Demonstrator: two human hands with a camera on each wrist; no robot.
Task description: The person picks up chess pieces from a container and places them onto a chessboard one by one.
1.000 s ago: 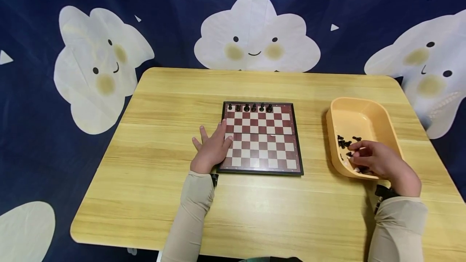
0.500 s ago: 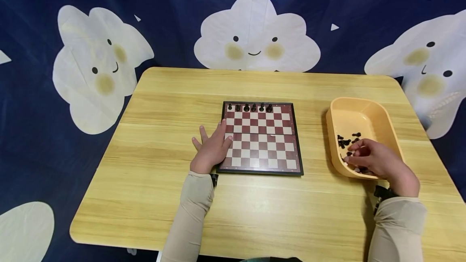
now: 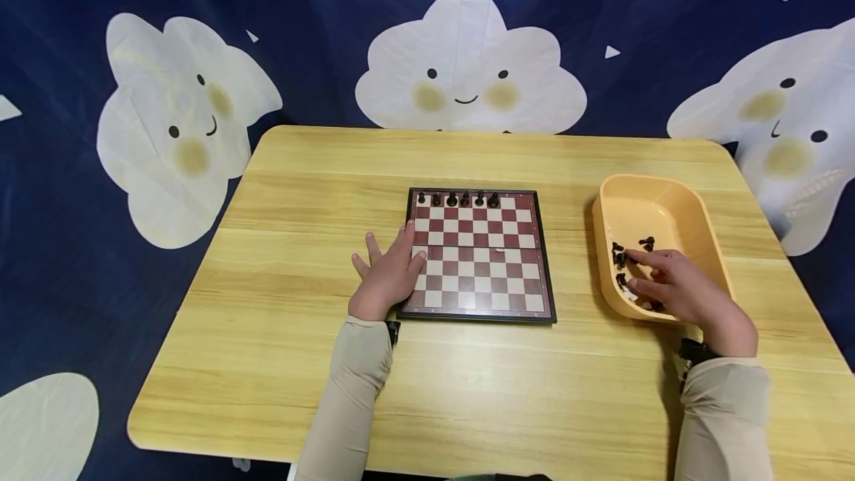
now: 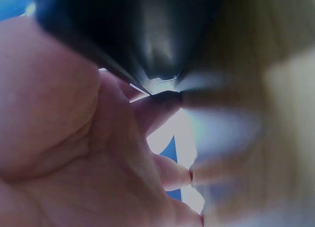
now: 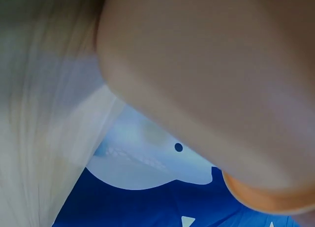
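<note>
My left hand point(image 3: 386, 277) rests at the left edge of a folding chessboard point(image 3: 482, 278), its fingers spread, thumb and index on the border. Along the board's far row stand several black chess pieces point(image 3: 452, 200), filling the left part of that row. In the left wrist view, the palm point(image 4: 74, 138) lies against the board's dark side. My right hand point(image 3: 688, 289) reaches into a yellow plastic bin point(image 3: 708, 228). Its index finger stretches to loose black chess pieces point(image 3: 619, 258); the thumb stands apart. White pieces point(image 3: 628, 294) lie nearby, partly hidden by the hand.
The pale wooden table point(image 3: 267, 362) carries the board in the middle and the bin at right. Behind its far edge hangs a dark blue curtain point(image 3: 307, 58) with smiling clouds. In the right wrist view, the bin's wall point(image 5: 197, 79) blocks most of the sight.
My right hand has moved slightly left in the bin, its index finger and thumb spreading apart. Black pieces inside have shifted, and the bin has slid a little left. The left hand stays put.
</note>
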